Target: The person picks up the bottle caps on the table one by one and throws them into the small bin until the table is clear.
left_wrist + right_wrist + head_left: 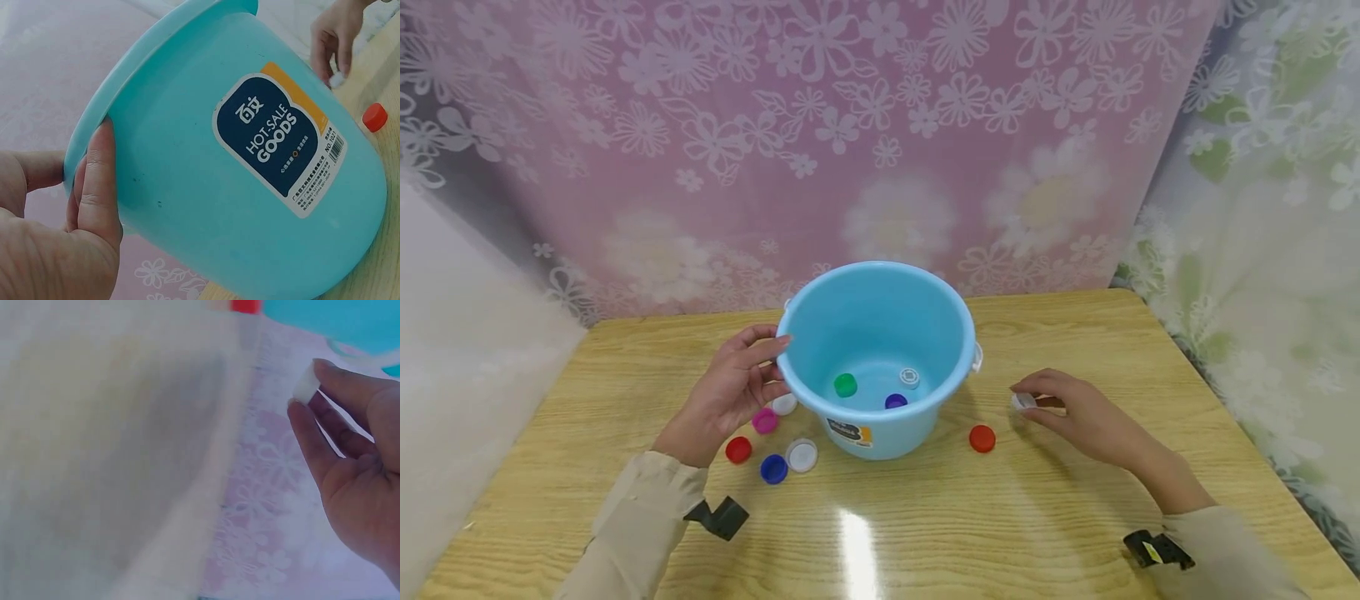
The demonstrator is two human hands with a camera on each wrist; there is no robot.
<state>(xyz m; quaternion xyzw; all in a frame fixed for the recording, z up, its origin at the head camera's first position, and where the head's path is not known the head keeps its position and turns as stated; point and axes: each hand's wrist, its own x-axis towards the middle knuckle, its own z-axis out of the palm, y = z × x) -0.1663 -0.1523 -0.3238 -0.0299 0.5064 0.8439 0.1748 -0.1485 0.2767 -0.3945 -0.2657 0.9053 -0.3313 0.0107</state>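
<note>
Nearest on the tabletop (955, 533): blue cap (773, 469), wide white cap (802, 456) and left red cap (738, 450), grouped at front left of the bucket, magenta cap (765, 421) just behind them. Right red cap (982, 438) sits alone, right of the bucket.

Right hand (1086, 417), a bit farther out: thumb and fingertips pinched on a small white cap (1022, 402), near the tabletop, apart from the bucket. Cap looks light, stiff plastic — probably smooth, hard to break; best held by its side edge, as here, since a loose pinch could let it slip.

Left hand (730, 392): clamped on the bucket's left rim, thumb over the lip, fingers against the outside wall. Bucket (902, 437) stands mid-tabletop; thin-walled plastic by the look, likely light and a little flexible, slick on the sides — the lipped rim seems the surest hold.

Inside, on its floor: purple cap (896, 401), green cap (846, 385), pale cap (909, 378). Behind everything, pink floral curtain (887, 150).
</note>
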